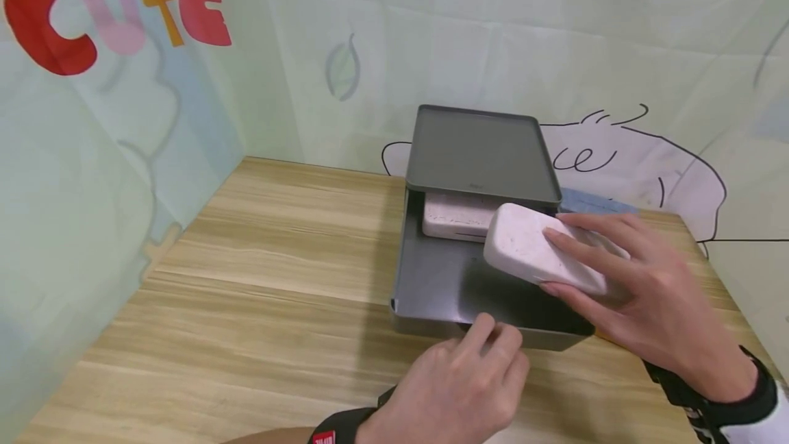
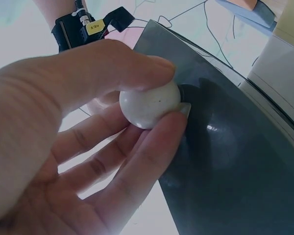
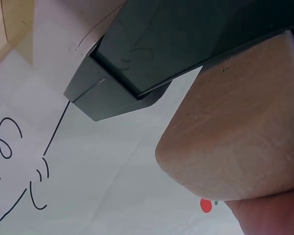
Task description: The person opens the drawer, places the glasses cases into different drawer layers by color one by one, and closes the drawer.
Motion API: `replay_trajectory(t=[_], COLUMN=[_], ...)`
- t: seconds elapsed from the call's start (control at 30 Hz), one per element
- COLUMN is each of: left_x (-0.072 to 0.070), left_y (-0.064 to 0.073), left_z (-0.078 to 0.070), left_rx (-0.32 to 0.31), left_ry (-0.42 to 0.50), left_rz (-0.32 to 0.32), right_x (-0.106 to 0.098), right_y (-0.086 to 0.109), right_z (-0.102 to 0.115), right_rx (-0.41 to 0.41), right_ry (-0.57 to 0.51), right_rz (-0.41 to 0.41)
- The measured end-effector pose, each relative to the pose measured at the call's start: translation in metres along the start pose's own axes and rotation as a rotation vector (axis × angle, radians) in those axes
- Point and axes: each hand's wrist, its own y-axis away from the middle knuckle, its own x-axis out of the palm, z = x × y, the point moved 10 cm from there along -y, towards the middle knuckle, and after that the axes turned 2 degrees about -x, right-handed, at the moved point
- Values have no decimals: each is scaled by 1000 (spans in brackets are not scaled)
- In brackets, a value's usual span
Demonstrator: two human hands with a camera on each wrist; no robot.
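A grey drawer stands pulled out from a box with a flat grey top. At its front, the left hand pinches a round white knob between thumb and fingers. The right hand grips a pale, rounded rectangular block and holds it tilted over the drawer's right side. That block looks smooth with small dark specks in the right wrist view. Inside the drawer, toward the back, lies another pale block, partly under the box top.
The box stands on a wood-grain table close to a printed cloth backdrop. Something blue lies behind the box at right. A bit of orange shows beside the drawer's front right corner.
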Motion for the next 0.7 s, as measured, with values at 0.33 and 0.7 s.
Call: replay_trajectory(t=[0.33, 0.7], left_x=[0, 1], left_y=[0, 0], left_z=[0, -1], left_rx=[0, -1], left_ry=[-6, -29], left_rz=[-5, -6], right_x=[0, 6], right_y=[-11, -21], right_z=[14, 19], right_rx=[-102, -112], right_ry=[-44, -35], right_rz=[-80, -34])
